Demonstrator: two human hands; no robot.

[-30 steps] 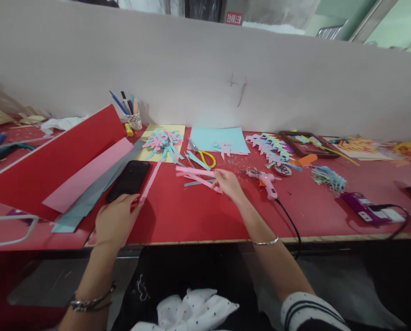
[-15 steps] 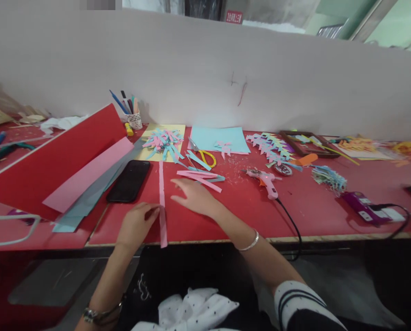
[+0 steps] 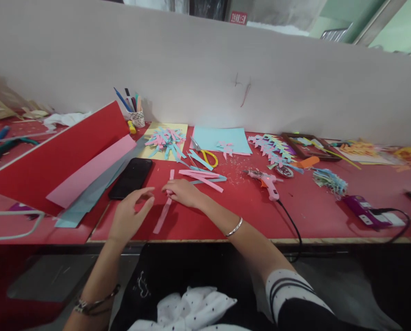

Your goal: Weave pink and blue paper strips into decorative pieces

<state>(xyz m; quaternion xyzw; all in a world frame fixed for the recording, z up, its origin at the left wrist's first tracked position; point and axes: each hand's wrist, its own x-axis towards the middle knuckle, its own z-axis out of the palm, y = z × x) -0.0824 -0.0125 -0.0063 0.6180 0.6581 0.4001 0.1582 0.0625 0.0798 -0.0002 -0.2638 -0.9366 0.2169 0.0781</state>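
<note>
A long pink paper strip (image 3: 161, 217) lies slanted on the red table (image 3: 226, 216), near its front edge. My right hand (image 3: 183, 191) rests on the strip's upper part, fingers closed on it. My left hand (image 3: 129, 215) hovers just left of the strip with its fingers spread, holding nothing. A black phone (image 3: 131, 177) lies just beyond my left hand. More cut pink and blue strips (image 3: 202, 176) are heaped right behind my right hand.
Large red (image 3: 53, 154), pink (image 3: 88, 172) and grey-blue sheets lean at the left. Yellow-handled scissors (image 3: 208, 157), a pink glue gun (image 3: 267, 181) with its black cord, a pen cup (image 3: 137, 118), blue paper (image 3: 221, 138), cut paper shapes (image 3: 166, 139) and a purple device (image 3: 361, 207) lie about. A white wall backs the table.
My right hand came back from the strip pile at the right to the pink strip. My left hand let go of the strip and opened. The strip now slants the other way.
</note>
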